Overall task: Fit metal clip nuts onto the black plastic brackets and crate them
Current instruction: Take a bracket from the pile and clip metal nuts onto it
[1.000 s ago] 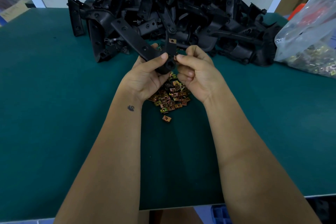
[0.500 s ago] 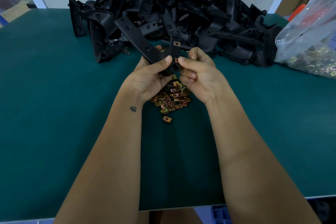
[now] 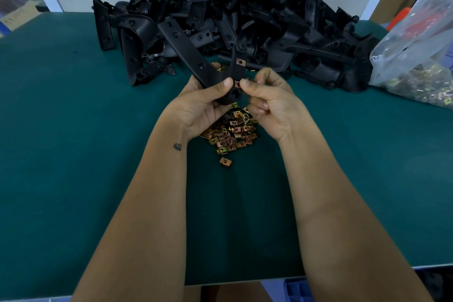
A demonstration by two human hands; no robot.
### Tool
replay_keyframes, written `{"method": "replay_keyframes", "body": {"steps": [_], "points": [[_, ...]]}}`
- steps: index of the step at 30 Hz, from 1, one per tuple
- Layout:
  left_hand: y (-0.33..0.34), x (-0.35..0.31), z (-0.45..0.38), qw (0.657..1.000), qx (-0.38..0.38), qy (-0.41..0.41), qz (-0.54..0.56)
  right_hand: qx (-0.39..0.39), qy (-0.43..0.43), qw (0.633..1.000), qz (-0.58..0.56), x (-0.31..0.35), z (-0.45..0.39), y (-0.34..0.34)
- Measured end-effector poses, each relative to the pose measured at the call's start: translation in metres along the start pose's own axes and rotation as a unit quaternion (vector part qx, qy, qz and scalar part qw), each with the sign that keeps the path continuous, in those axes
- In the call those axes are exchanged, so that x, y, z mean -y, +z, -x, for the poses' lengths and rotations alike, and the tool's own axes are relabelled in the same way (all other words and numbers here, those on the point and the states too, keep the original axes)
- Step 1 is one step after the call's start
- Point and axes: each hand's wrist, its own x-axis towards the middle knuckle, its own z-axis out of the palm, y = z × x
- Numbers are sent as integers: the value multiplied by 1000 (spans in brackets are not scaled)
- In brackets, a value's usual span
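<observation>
Both hands are now raising the V-shaped black plastic bracket [image 3: 196,61] slightly higher. Left hand [image 3: 198,108] is gripping it; right hand [image 3: 269,103] is pinching a brass-coloured metal clip nut [image 3: 237,84] against it.

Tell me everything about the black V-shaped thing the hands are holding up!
The black bracket looks like matte plastic, with two arms meeting in a V near a round hole at the bottom. The long flat left arm has small holes. The shorter right arm carries a coppery clip nut, and a second one sits lower, at the thumbs. The left hand grips its base; the right hand pinches beside the lower nut. It is held above loose nuts on the green table.
</observation>
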Motion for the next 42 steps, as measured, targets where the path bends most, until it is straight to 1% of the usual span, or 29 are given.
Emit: {"method": "replay_keyframes", "body": {"steps": [11,14,16,20,22,24,26,29,32,37,42], "points": [[1,3,-3,999,-19,36,-24,-23,-4,1000,-2,-1,-2,1],[1,7,-6,997,-48,47,-37,-39,-10,999,-2,-2,-3,1],[3,11,-8,994,-78,65,-45,-67,-23,997,6,-4,-4,4],[5,18,-12,985,-127,94,-68,-124,-48,989,62,-10,-6,13],[4,20,-14,983,-138,104,-66,-128,-63,986,83,-12,-6,16],[2,19,-16,982,-153,106,-34,-120,-92,982,114,-14,-7,19],[1,18,-17,981,-161,109,12,-122,-126,965,193,-18,-7,22],[0,18,-17,978,-158,121,60,-142,-181,921,314,-25,-6,27],[2,18,-17,979,-151,120,68,-161,-220,893,357,-27,-4,31],[4,18,-17,981,-139,111,72,-187,-239,853,424,-26,-2,30],[3,18,-17,983,-139,106,63,-183,-279,794,507,-27,-1,29]]}}
